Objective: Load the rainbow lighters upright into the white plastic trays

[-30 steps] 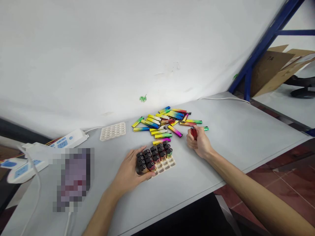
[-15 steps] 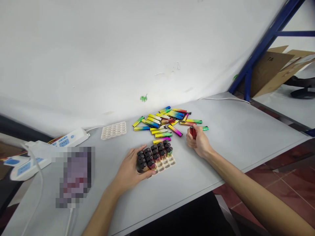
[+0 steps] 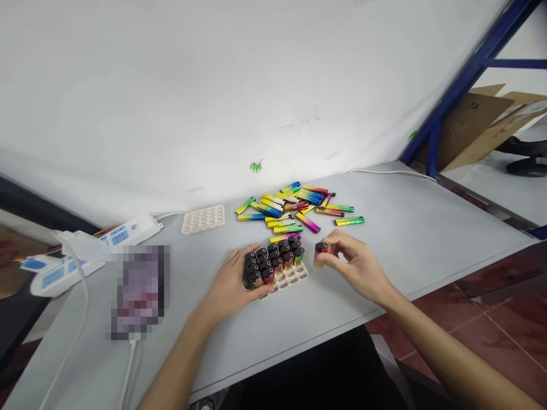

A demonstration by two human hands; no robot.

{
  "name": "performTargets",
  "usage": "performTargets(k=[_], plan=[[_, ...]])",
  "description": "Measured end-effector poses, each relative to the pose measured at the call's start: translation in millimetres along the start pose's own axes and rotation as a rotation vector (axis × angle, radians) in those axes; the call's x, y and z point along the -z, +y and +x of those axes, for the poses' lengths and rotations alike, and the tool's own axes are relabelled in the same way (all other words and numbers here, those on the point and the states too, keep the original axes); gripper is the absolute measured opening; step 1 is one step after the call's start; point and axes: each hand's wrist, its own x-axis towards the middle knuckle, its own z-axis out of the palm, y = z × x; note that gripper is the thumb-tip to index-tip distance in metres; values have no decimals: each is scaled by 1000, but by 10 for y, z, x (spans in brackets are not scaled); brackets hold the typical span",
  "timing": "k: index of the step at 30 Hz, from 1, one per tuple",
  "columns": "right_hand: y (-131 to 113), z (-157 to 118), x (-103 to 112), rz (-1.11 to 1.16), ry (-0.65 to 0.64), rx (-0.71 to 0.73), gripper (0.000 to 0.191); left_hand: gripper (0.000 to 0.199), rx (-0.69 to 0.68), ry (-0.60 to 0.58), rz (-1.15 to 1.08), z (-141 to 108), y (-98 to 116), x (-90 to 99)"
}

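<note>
My left hand [image 3: 228,285] grips the left end of a cream tray [image 3: 304,275], its thumb along the near side. Black-topped lighters [image 3: 276,261] stand upright in rows in the tray's pockets. Several pockets at the near right side of the tray hold nothing. Just right of the tray, my right hand [image 3: 354,262] pinches a single lighter [image 3: 321,249] between thumb and fingers. That lighter is upright, with a black top and a red-to-gold body, and is apart from the tray. Behind the tray lies a loose heap of shiny multicoloured lighters [image 3: 273,208].
A second cream tray [image 3: 204,220] lies near the wall. At the left are white power strips [image 3: 137,228] with cables, and a blurred-out device [image 3: 141,290] on a white cable. A blue metal frame [image 3: 436,134] and cardboard boxes [image 3: 474,125] stand beyond the table's right end.
My right hand has come left and nearer from beside the heap, bringing the lighter upright close to the tray. My left hand stays on the tray. The view has shifted slightly.
</note>
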Motion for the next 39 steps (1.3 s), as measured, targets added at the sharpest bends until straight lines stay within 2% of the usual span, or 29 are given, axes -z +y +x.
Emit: performTargets(k=[5,9,15,18,21,23,26,28,30,32,34,37,39], plan=[[-198,-100,-201,-142,-149,73,23,77,-28,19,-20,2,-15,-11],[-166,-105,-402,-284,-171,132,19,75,-43,19,-25,-3,-8,-2],[-204,-37,-504,-536,-168,154,15,68,-36,34,-47,4,12,7],[-223,-32,-554,-637,-192,111,29,65,-20,25,-47,13,37,10],[-232,-80,-579,-591,-211,100,41,58,-12,17,-34,6,54,22],[-221,-100,-547,-534,-158,118,47,55,-22,21,-31,-10,49,43],[-128,-14,-435,-520,17,97,47,58,-21,37,-21,-35,25,91],[-2,135,-361,-563,92,54,35,60,-10,35,-15,-44,13,123],[152,314,-319,-624,8,95,18,61,-3,28,-22,-45,12,143],[293,463,-315,-722,-110,181,21,61,-1,30,-38,-43,17,149],[390,547,-328,-777,-164,221,23,62,-2,38,-52,-42,19,144],[450,563,-329,-705,-134,228,20,64,1,47,-63,-50,0,129],[456,546,-307,-520,-68,203,17,67,15,47,-58,-56,-21,116]])
